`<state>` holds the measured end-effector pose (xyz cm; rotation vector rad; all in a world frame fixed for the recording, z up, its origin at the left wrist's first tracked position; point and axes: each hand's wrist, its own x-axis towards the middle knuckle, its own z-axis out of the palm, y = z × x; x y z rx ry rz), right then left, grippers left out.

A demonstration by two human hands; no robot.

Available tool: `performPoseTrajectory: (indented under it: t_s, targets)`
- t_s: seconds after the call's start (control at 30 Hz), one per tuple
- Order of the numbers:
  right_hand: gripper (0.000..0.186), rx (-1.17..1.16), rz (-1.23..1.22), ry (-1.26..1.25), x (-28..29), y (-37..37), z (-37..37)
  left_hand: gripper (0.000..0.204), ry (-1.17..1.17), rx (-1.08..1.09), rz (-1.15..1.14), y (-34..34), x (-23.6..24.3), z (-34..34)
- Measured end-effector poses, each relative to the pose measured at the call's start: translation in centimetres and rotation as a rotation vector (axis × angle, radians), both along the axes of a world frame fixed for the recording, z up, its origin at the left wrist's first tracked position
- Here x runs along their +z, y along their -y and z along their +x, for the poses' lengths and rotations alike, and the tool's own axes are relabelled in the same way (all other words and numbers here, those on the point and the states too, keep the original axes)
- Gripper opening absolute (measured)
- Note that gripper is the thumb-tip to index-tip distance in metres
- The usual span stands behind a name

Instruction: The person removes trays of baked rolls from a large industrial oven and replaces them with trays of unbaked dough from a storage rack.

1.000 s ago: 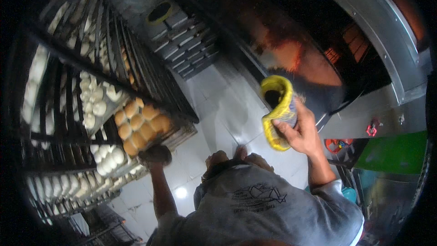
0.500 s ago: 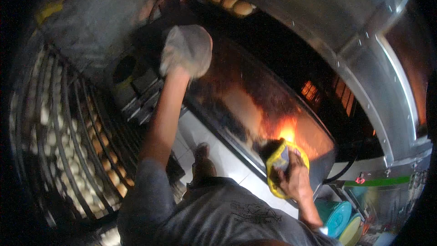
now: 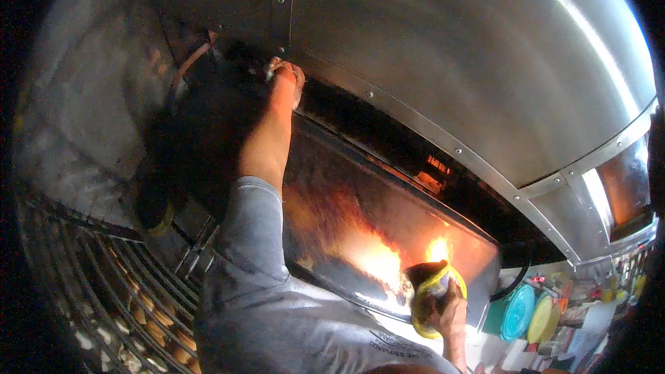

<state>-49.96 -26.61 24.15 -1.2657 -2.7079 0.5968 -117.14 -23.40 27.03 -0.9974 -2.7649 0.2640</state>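
My left arm reaches up and away to the dark oven opening (image 3: 388,131), and my left hand (image 3: 286,77) is at its far left end. Whitish cloth shows at that hand, like the pale glove seen earlier; its fingers and anything they hold are hidden. At the lower right, my right hand (image 3: 450,313) is closed around a yellow-edged pot holder (image 3: 424,317). This pot holder is held close to the oven's low front panel (image 3: 332,187), where bright orange firelight shows. The breads seen earlier in the opening are out of sight.
A curved metal hood (image 3: 443,48) overhangs the opening. On the left stands a barred rack (image 3: 76,270) with pale and browned rolls (image 3: 156,332). Turquoise (image 3: 518,312) and yellow (image 3: 540,318) round tubs stand at the lower right. A black hose (image 3: 516,284) curves beside the panel.
My left hand has moved farther into the oven's left end, and the breads at the opening have gone from sight. My view has tilted up. The right hand still grips the pot holder.
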Motion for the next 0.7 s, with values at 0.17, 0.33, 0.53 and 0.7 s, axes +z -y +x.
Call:
performPoseTrajectory:
  t_s: [0.17,0.33,0.53,0.7]
  targets:
    - [0.064,0.006,0.058,-0.018,-0.1,-0.5,0.1,0.045,0.017,-0.014,0.177,0.1,1.6,1.8]
    - [0.048,-0.094,-0.389,-0.31,1.9,-2.6,-1.6,0.045,0.014,-0.039,0.267,1.2,3.0,7.1]
    - [0.032,-0.169,-0.998,-0.86,0.3,-3.2,-5.1,0.042,0.031,0.024,0.364,8.5,1.5,20.5]
    - [0.02,-0.113,-1.873,-1.083,0.4,-2.7,-9.1,0.033,0.051,0.038,0.514,15.8,-0.9,37.5]
